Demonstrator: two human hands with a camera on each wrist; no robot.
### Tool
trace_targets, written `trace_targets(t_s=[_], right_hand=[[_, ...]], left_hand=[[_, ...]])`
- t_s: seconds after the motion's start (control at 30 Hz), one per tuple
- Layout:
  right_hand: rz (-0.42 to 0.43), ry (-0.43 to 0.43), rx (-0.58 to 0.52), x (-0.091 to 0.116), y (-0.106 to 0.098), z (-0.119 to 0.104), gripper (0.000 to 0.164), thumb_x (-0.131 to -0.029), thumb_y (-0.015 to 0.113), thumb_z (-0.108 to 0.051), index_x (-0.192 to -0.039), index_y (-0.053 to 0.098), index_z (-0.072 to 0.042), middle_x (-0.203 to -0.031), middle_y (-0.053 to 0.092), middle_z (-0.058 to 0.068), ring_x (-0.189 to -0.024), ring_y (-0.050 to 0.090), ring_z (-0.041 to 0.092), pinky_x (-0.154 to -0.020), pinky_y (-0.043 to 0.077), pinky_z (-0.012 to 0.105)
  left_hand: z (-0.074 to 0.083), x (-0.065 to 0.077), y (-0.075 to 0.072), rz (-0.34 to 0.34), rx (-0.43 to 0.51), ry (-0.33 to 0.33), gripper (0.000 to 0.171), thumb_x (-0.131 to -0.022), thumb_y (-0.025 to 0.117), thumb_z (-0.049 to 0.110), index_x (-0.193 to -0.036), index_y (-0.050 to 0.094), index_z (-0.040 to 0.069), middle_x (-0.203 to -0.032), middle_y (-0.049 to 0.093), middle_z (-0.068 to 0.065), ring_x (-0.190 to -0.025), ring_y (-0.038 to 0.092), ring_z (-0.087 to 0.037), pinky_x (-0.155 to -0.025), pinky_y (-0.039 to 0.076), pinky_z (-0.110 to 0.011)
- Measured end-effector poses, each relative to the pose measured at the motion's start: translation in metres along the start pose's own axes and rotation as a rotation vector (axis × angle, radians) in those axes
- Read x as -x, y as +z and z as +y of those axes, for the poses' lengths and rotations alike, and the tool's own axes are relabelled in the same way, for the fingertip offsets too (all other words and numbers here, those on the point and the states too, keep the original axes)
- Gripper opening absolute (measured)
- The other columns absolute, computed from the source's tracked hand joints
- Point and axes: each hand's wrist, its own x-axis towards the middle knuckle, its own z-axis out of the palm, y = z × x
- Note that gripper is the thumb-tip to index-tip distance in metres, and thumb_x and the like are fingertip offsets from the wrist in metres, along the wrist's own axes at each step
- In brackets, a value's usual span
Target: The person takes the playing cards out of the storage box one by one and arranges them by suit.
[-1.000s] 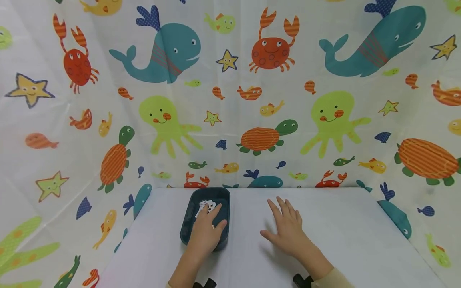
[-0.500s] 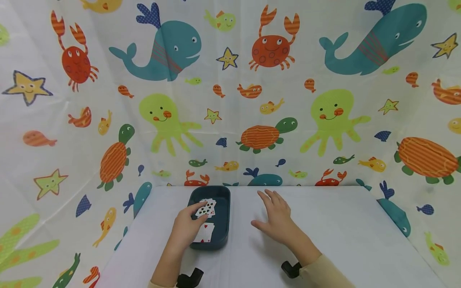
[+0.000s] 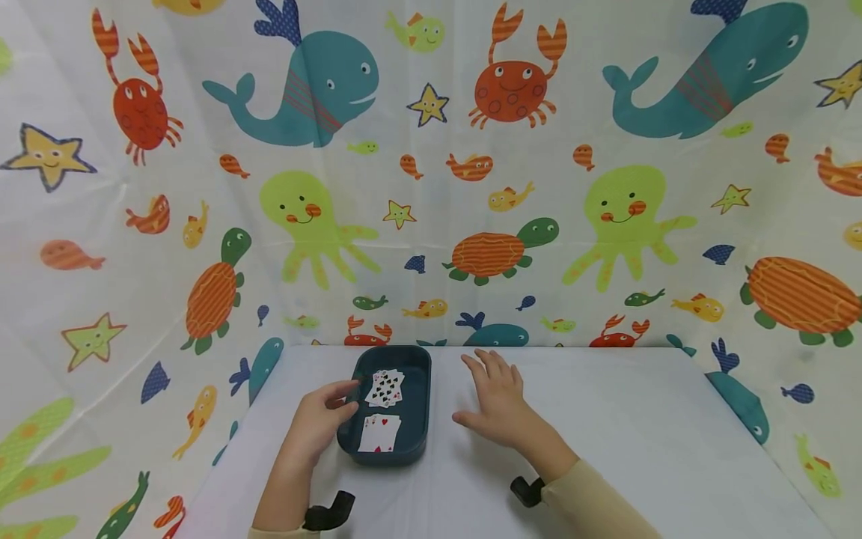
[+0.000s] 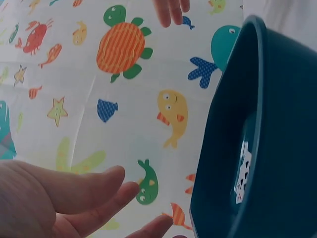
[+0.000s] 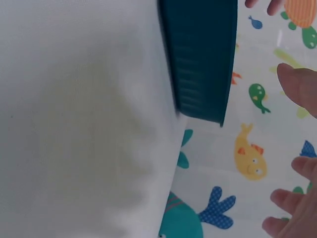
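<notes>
A dark teal tray [image 3: 416,404] stands on the white table, left of centre. Inside lie two groups of playing cards: a fanned stack of spades cards [image 3: 385,388] at the far end and heart cards [image 3: 380,434] at the near end. My left hand [image 3: 316,423] hovers by the tray's left rim, fingers loosely bent and holding nothing. In the left wrist view its thumb and fingers [image 4: 89,198] appear apart from the tray wall. To the right of the tray, my right hand [image 3: 494,400] hangs over the table with fingers spread, holding nothing.
The white tabletop [image 3: 619,419] extends right of the tray. Behind it and at the sides hangs a white cloth [image 3: 417,202] printed with sea animals. Each wrist carries a black camera mount, such as the left camera mount [image 3: 330,513].
My left hand has come up out of the tray and moved left to its rim, uncovering both groups of cards. My right hand has drifted left, closer to the tray.
</notes>
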Motion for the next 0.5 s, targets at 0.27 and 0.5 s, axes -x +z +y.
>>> trace_targets(t_s=[0.27,0.5], right_hand=[[-0.020,0.002,-0.020,-0.014,0.011,-0.006,0.105,-0.085,0.087,-0.050,-0.168,0.030,-0.017,-0.175,0.026,0.017,-0.162,0.022,0.042,-0.127,0.018,0.075],[-0.038,0.023,-0.045,-0.030,0.019,-0.016,0.107,-0.084,0.088,-0.053,-0.167,0.033,-0.015,-0.174,0.027,0.017,-0.162,0.024,0.041,-0.128,0.022,0.071]], left_hand=[[-0.021,-0.015,-0.010,-0.038,0.019,-0.069,0.047,-0.105,0.065,0.016,-0.152,0.061,0.011,-0.156,0.056,-0.027,-0.144,0.054,-0.048,-0.116,0.047,-0.065],[-0.032,-0.024,-0.017,-0.111,0.107,-0.098,0.047,-0.105,0.064,0.013,-0.151,0.059,0.007,-0.151,0.058,-0.029,-0.136,0.060,-0.047,-0.110,0.053,-0.060]])
